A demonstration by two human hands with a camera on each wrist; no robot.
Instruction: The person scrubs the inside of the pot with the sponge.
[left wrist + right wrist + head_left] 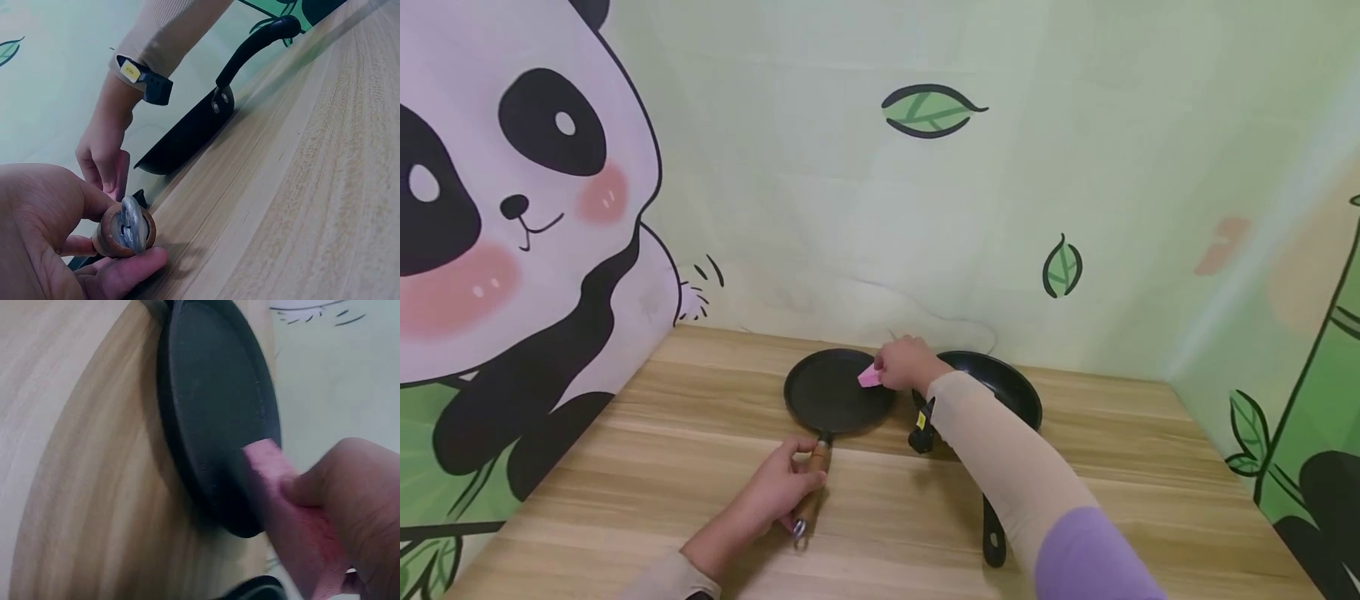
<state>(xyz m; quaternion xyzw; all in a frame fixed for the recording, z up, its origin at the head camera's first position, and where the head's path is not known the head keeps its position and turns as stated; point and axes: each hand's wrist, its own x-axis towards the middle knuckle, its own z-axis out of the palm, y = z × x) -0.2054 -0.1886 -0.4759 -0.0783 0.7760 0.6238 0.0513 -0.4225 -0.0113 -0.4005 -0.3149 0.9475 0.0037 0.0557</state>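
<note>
A flat black pan [835, 392] lies on the wooden table, its wooden handle [812, 492] pointing toward me. My left hand [778, 479] grips that handle; in the left wrist view the metal hanging ring [132, 225] at its end shows between thumb and fingers. My right hand [910, 364] pinches a pink sponge [290, 512] over the right part of the flat pan, the sponge's end overlapping the rim in the right wrist view. Under my right forearm stands a deeper black frying pan [1000, 379], partly hidden by the sleeve.
The frying pan's black handle [994, 533] reaches toward the table's front. Behind the table [700, 400] rises a pale green wall sheet [820, 183] printed with leaves and a panda [542, 192]. A black wrist camera [921, 429] sits on my right wrist.
</note>
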